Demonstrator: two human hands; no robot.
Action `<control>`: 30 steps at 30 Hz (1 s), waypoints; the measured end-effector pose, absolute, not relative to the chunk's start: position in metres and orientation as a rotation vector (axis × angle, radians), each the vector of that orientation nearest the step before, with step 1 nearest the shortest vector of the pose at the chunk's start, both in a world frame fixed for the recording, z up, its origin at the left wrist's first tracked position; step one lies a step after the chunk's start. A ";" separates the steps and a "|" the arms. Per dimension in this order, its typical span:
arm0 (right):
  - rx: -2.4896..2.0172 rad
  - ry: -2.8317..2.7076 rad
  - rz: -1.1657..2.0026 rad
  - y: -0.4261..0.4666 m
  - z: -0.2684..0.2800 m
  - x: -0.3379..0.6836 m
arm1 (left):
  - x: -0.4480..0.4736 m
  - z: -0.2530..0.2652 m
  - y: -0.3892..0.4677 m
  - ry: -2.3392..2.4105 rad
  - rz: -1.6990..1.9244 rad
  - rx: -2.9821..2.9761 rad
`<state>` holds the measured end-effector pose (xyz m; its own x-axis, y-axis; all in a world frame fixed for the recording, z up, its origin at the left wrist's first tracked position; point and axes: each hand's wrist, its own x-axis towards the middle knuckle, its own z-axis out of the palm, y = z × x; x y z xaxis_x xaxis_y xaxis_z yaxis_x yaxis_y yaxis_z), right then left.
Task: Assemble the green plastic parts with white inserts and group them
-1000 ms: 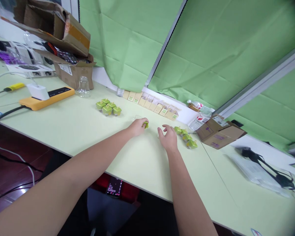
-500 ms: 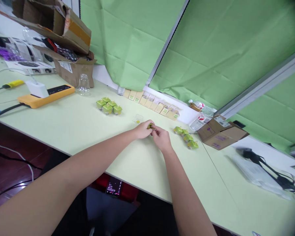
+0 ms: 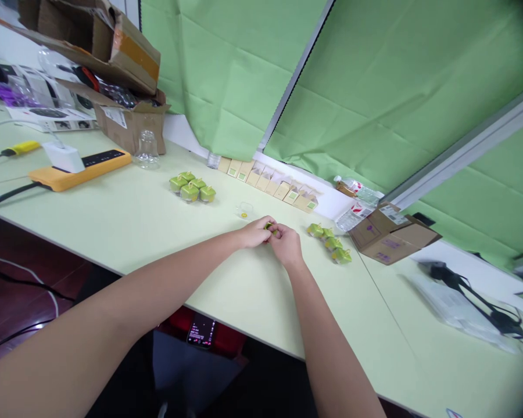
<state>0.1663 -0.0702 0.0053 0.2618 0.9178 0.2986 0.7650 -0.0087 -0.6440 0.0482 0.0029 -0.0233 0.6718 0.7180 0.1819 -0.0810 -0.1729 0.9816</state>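
Note:
My left hand [image 3: 255, 232] and my right hand [image 3: 285, 241] meet over the middle of the table, both closed on one small green piece [image 3: 270, 227]. Fingers cover most of it, so its full shape is hidden. Just beyond my left hand sits a small clear plastic cup [image 3: 244, 210] with something yellow in it. Several small clear cups with green tops [image 3: 192, 188] stand grouped to the left. More green-topped cups [image 3: 331, 244] form a slanting row to the right of my right hand.
Small cardboard boxes [image 3: 268, 181] line the table's back edge. An orange power strip [image 3: 82, 168], a glass jar [image 3: 147, 151] and a yellow-handled screwdriver [image 3: 24, 147] lie left. An open carton [image 3: 392, 235] and a black strap [image 3: 475, 302] are right. A phone [image 3: 201, 331] rests below the table edge.
My fingers have shifted slightly around the green piece, the right-hand fingers now curled closer against the left. The cups and boxes stay where they were.

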 end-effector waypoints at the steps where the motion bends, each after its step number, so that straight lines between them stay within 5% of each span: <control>1: -1.804 -1.537 0.260 -0.070 0.006 0.167 | 0.048 -0.022 0.002 0.531 0.767 1.603; 13: -1.738 -1.626 0.249 -0.076 0.013 0.173 | 0.040 -0.004 -0.004 0.514 0.623 1.482; 30: -1.434 -1.134 0.728 -0.072 0.021 0.175 | 0.038 -0.011 0.004 0.617 0.653 1.471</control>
<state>0.1755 -0.0718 0.0205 0.3492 0.9237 0.1575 0.2413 0.0737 -0.9677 0.0380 0.0035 -0.0110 0.6868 0.7266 0.0189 -0.0227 -0.0046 0.9997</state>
